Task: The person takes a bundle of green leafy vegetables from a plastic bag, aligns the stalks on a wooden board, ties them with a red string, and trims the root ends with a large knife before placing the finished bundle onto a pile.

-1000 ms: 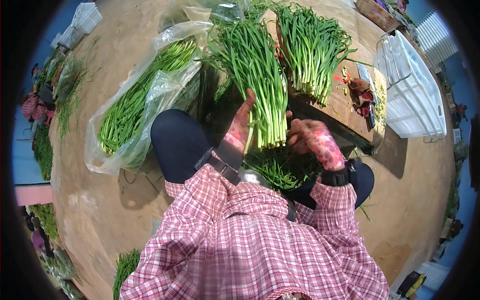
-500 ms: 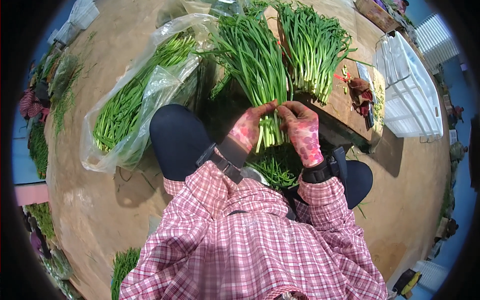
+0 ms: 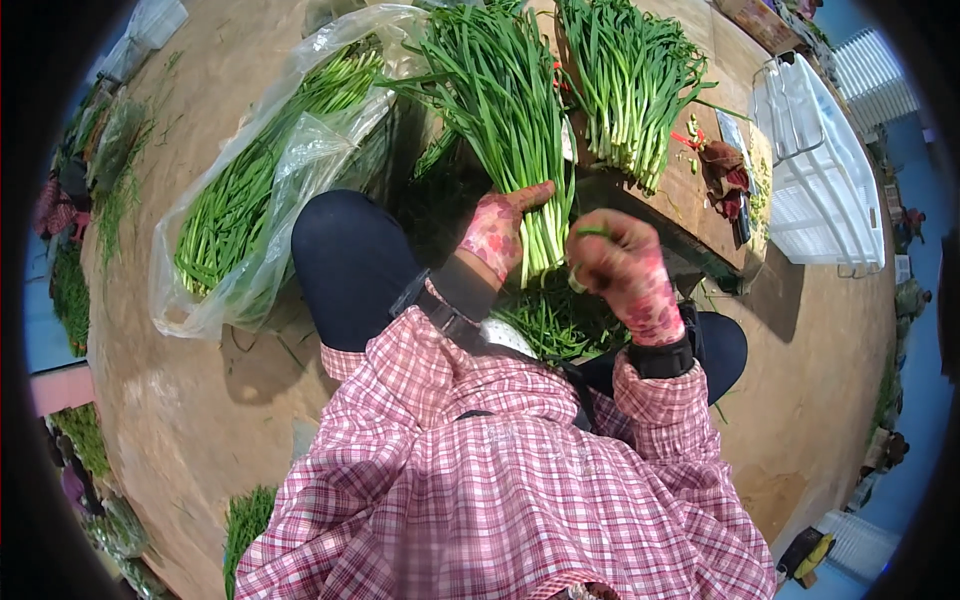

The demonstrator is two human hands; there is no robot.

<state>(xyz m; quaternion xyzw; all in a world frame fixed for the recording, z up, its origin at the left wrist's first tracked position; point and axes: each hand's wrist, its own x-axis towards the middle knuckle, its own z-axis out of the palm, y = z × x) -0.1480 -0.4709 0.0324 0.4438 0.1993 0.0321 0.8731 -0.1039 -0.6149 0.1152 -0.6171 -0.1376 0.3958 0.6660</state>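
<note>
My left hand, in a pink patterned glove, grips a thick bundle of green onions near its pale root end, leaves pointing away from me. My right hand, gloved the same way, is closed beside the bundle's roots and pinches a small green piece. Loose green trimmings lie between my knees under both hands. A second bundle of green onions rests on a low wooden board just beyond my right hand.
A clear plastic bag of green onions lies on the ground to my left. A white plastic crate stands at the right past the board. Red-brown scraps sit on the board. More greens lie along the left edge.
My left hand went from an open palm on the bundle to a grip around its root end. My right hand came up to the roots, then drew slightly right holding a green piece.
</note>
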